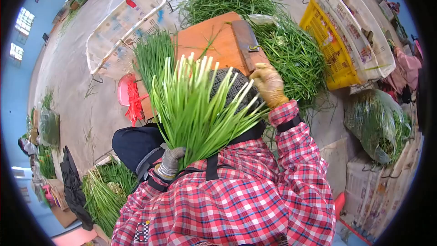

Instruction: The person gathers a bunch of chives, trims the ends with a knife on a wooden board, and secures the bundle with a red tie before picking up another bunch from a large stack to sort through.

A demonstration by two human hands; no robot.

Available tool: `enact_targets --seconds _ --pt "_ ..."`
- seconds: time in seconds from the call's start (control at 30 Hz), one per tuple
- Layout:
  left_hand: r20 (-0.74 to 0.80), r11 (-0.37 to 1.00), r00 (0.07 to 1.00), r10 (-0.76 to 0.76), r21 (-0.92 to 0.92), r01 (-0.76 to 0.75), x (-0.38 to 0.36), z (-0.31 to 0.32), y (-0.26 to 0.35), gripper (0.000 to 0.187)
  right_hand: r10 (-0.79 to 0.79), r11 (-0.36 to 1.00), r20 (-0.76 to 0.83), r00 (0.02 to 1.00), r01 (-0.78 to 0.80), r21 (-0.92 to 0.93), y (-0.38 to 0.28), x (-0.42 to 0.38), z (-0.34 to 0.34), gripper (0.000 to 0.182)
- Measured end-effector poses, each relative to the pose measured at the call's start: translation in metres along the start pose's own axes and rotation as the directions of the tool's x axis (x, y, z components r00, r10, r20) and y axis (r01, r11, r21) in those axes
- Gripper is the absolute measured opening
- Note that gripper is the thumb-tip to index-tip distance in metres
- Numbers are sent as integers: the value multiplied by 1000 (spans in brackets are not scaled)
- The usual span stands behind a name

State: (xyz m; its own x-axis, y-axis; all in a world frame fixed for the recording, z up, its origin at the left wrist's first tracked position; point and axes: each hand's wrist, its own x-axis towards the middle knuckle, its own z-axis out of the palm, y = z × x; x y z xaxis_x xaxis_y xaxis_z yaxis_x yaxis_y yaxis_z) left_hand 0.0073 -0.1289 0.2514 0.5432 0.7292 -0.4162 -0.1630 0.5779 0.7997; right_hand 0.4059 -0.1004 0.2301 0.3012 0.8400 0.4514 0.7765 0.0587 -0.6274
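Observation:
A large fanned bunch of green stalks (195, 109) with pale ends pointing away lies across my lap. My left hand (172, 161), in a grey glove, is wrapped round its lower leafy part. My right hand (268, 82), in a yellowish glove, is raised at the bunch's right side with its fingers curled; what they hold, if anything, is too small to name. Beyond the bunch stands an orange board (205, 36) with a dark strip along its right side. More green stalks (154, 57) lie on the board's left edge.
Heaps of loose greens (291, 59) lie behind and right of the board. White crates (125, 32) and a yellow crate (327, 41) stand on either side. Red ties (133, 102) hang at the board's left. A plastic bag of greens (378, 123) is at the right.

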Motion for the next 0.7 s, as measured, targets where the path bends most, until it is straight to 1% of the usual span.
enact_targets --seconds 0.03,0.07,0.1,0.13,0.17,0.23,0.27,0.3,0.33,0.4,0.43,0.5,0.53,0.57,0.6,0.63,0.67,0.7 --pt "-1 1000 1000 13 -3 -13 1 7 4 48 9 1000 6 1000 -9 -25 4 10 -13 4" --pt "-50 993 998 27 120 -21 0 16 7 49 202 933 48 978 -207 295 5 17 -23 6" --pt "-97 971 994 42 239 -17 -2 27 11 49 366 729 155 918 -386 565 -5 26 -38 8" --pt "-67 987 996 55 152 -45 -5 39 17 45 289 690 148 946 -313 652 -22 34 -52 11" --pt "-61 988 997 57 149 -47 -4 38 16 45 215 640 130 968 -240 730 -43 43 -66 14" --pt "25 938 994 105 331 -107 0 36 15 43 186 656 137 973 -226 720 -76 51 -84 16" --pt "37 919 991 128 372 -132 1 37 16 42 -21 825 88 996 -32 564 -85 53 -89 17" --pt "41 919 991 129 370 -135 1 40 18 42 -233 908 87 969 185 375 -91 54 -91 17" --pt "53 908 989 141 391 -150 2 42 21 42 -233 909 87 968 186 373 -97 52 -91 17" --pt "64 897 986 153 410 -166 1 42 21 41 -111 937 104 988 69 343 -105 43 -90 18" --pt "50 910 990 134 390 -142 0 40 21 41 -117 937 106 987 74 343 -103 37 -86 18" --pt "30 924 992 121 363 -124 1 39 18 41 35 906 104 994 -76 416 -92 22 -71 19" --pt "19 942 994 104 318 -104 1 38 16 42 6 919 102 995 -46 393 -96 15 -62 21" --pt "10 958 997 83 275 -83 1 38 15 42 23 905 123 992 -73 419 -103 8 -53 22" --pt "11 957 997 79 278 -79 1 40 17 42 49 820 220 974 -165 549 -109 4 -43 22" --pt "15 967 997 72 242 -73 1 43 20 43 57 709 314 948 -259 656 -111 1 -34 22" --pt "18 976 998 66 208 -69 1 45 23 43 59 706 309 949 -259 660 -111 -1 -28 22" --pt "18 975 998 67 213 -69 2 40 22 43 69 614 350 934 -316 723 -110 -2 -22 20"
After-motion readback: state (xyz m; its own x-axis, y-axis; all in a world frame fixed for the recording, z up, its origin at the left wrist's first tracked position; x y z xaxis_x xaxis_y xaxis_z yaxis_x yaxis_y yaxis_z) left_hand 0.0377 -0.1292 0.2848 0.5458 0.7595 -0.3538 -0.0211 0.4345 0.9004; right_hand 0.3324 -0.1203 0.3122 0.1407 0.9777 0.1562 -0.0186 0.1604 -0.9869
